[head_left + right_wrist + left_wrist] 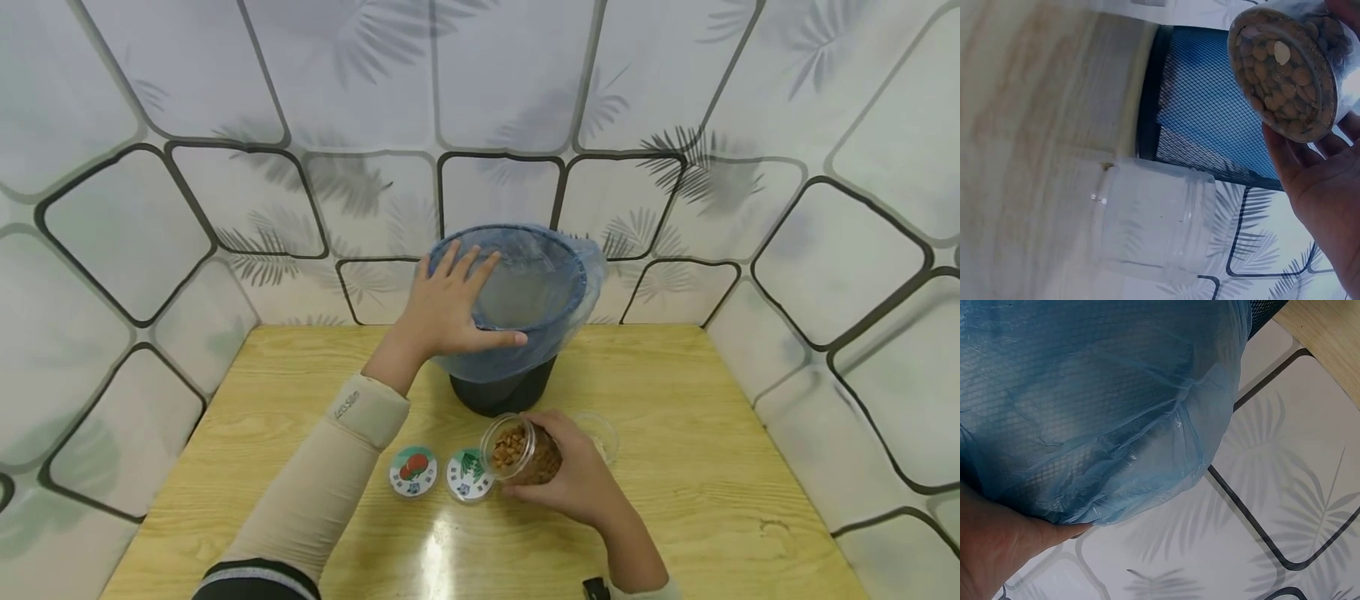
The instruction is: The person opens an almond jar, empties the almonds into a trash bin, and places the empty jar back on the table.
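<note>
My right hand point(573, 475) grips a clear jar point(531, 454) of brown, almond-like nuts. The jar is lidless and tilted, its mouth facing left in the head view; the right wrist view shows its round base point(1285, 75) and the nuts against it. My left hand point(447, 312) has its fingers spread at the near left rim of a dark mesh bin point(502, 392). A blue plastic bag point(1116, 425) lines the bin and folds over its rim. In the left wrist view the thumb point(1054, 532) lies along the bag's edge.
Two round lids stand left of the jar, one with a tomato picture point(413, 472) and one with a green plant picture point(468, 476). Another clear jar point(1154, 219) stands to the right, partly behind my right hand. Patterned cloth walls point(360, 208) enclose the wooden table point(675, 417).
</note>
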`<state>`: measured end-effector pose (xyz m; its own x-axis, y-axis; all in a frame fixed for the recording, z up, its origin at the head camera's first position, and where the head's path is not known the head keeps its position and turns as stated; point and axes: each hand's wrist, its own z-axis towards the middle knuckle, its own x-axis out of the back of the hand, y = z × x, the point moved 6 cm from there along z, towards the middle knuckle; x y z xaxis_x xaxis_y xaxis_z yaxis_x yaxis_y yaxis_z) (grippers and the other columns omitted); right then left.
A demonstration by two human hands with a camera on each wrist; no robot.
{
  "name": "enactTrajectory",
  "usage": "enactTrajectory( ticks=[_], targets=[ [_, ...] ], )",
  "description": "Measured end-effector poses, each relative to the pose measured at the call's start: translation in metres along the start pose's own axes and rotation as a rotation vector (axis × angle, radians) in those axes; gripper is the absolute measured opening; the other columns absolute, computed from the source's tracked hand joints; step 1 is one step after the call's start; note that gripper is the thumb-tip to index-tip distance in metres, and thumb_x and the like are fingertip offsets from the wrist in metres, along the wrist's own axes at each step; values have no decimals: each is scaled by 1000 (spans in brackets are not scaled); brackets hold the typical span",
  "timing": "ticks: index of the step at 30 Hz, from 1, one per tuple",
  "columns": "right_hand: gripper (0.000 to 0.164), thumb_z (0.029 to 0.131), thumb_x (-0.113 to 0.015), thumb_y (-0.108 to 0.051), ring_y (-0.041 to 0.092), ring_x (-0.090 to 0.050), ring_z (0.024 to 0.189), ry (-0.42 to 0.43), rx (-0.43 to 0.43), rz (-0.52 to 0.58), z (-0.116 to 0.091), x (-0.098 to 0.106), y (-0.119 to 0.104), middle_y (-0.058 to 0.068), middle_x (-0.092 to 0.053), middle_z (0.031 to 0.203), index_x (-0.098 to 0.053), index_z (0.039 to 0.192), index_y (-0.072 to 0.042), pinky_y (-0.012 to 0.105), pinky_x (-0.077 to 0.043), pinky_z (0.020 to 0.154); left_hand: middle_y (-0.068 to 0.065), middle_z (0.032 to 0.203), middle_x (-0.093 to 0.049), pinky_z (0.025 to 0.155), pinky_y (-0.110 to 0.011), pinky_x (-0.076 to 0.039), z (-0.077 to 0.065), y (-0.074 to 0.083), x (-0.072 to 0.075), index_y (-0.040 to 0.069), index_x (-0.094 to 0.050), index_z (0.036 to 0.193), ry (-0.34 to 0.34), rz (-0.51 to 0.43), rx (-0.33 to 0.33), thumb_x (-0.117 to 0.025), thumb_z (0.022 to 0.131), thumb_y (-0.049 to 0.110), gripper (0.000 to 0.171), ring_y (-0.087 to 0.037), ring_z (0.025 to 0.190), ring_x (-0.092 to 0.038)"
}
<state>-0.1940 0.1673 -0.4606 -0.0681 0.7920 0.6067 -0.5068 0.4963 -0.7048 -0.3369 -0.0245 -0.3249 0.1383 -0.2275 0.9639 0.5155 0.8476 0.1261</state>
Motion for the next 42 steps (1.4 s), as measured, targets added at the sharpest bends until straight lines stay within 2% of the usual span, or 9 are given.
enactTrajectory(
  ticks=[4, 12, 19, 28, 33, 37, 42],
  targets=[
    [90, 66, -104, -41, 14, -67, 119, 20, 19, -19, 1, 7, -2, -4, -66, 133, -62, 143, -19, 47, -61, 101, -11, 179, -17, 127, -76, -11, 0, 0, -1, 34, -6, 173, 3, 5, 1, -52, 79, 98, 123, -40, 167, -6],
    [90, 63, -106, -24, 19, -68, 120, 61, 46, -10, 2, 22, 3, 7, -68, 134, -63, 142, -17, 45, -61, 101, -9, 180, -13, 128, -76, -8, 2, -1, -2, 36, -2, 172, -19, -7, 6, -51, 78, 98, 123, -39, 167, -3],
    [90, 64, -106, -26, 18, -68, 120, 75, 55, -12, 3, 32, 3, 1, -68, 132, -62, 142, -27, 41, -61, 100, -8, 180, -10, 128, -75, -6, 1, 0, 0, 37, -2, 172, -29, -22, 15, -53, 78, 98, 122, -38, 167, 2],
    [87, 67, -104, -30, 17, -68, 119, 110, 53, -53, 3, 45, 4, -2, -67, 134, -62, 143, -24, 42, -61, 98, -9, 180, -12, 128, -75, -4, 1, 0, 0, 37, -4, 172, -30, -25, 15, -53, 78, 97, 121, -38, 167, 3],
    [91, 66, -105, -26, 18, -67, 119, 144, 36, -65, 0, 55, 6, 3, -67, 136, -60, 145, -23, 42, -61, 97, -9, 180, -11, 128, -75, -5, 1, 0, -1, 37, -5, 172, -28, -15, 21, -52, 78, 98, 122, -39, 167, 3],
    [95, 64, -106, -23, 18, -66, 119, 166, 31, -93, 0, 64, 7, 7, -67, 136, -60, 146, -18, 36, -60, 98, -7, 180, -10, 128, -75, -7, 2, 0, -1, 37, -4, 172, -32, -7, 23, -52, 78, 98, 122, -39, 167, 2],
    [96, 62, -106, -20, 16, -65, 119, 187, 33, -122, 3, 73, 4, 5, -66, 135, -61, 146, -12, 25, -57, 99, -7, 180, -9, 128, -75, -5, 1, 0, 0, 37, -5, 172, -34, -16, 22, -52, 78, 97, 122, -39, 167, 2]
  ],
)
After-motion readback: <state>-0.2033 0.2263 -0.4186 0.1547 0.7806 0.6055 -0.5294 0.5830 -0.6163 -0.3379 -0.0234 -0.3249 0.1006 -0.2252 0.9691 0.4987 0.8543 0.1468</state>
